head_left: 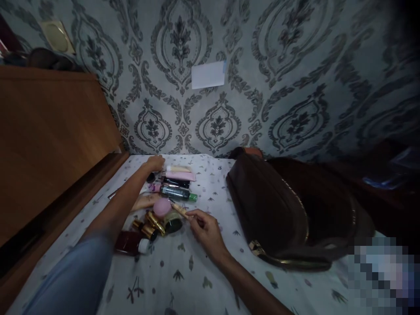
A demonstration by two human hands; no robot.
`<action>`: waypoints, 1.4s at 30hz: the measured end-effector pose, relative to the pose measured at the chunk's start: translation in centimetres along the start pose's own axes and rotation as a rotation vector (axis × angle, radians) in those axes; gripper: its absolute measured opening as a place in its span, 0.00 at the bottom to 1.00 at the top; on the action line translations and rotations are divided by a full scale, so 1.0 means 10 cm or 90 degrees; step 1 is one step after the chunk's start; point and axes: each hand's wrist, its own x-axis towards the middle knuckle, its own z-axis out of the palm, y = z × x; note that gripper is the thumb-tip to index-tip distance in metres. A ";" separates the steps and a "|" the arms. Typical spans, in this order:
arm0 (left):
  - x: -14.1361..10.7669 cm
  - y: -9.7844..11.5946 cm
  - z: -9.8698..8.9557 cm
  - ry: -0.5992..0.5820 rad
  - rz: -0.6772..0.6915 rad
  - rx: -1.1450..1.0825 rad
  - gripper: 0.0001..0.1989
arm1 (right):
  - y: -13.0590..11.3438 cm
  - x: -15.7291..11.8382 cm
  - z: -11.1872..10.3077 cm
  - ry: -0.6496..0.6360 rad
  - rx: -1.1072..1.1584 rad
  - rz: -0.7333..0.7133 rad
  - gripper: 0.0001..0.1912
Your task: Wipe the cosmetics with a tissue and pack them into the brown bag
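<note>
My right hand [207, 229] pinches a slim beige stick [180, 209], whose far end lies by a pink rounded item [162, 207]. Beyond the row of toiletries, my left hand [155, 163] is curled downward; whatever its fingers hold is hidden. Close to it lie a pale tube [179, 169], a pink tube [185, 176] and a dark container [177, 183]. Nearer me is a clear bottle [174, 192] with a green cap. Gold tubes [155, 223], a dark-lidded jar [173, 223] and a dark red bottle [127, 243] with a white cap lie below the pink item.
A dark brown bag [269, 210] with a gold zip stands on the right of the patterned sheet [183, 280]. Wooden furniture [52, 144] borders the left side. The patterned wall [177, 118] closes off the back, with a white card [208, 75] on it.
</note>
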 end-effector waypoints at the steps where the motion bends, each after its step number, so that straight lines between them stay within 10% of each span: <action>1: 0.00 -0.04 0.00 0.004 0.009 -0.011 0.17 | 0.00 0.00 0.00 0.000 0.003 0.004 0.17; 13: -0.18 -0.35 0.00 0.068 0.083 -0.166 0.20 | -0.02 -0.01 0.00 -0.006 0.016 0.017 0.16; 24: 0.12 0.33 0.04 0.019 0.149 -0.081 0.22 | 0.00 -0.01 0.00 -0.009 0.013 0.010 0.15; 30: 0.13 0.32 -0.06 -0.017 0.156 -0.050 0.19 | 0.02 0.00 0.01 -0.002 0.002 -0.014 0.15; 42: -0.52 0.05 -0.52 0.249 0.112 -0.141 0.18 | -0.03 -0.02 0.00 -0.009 0.007 0.003 0.17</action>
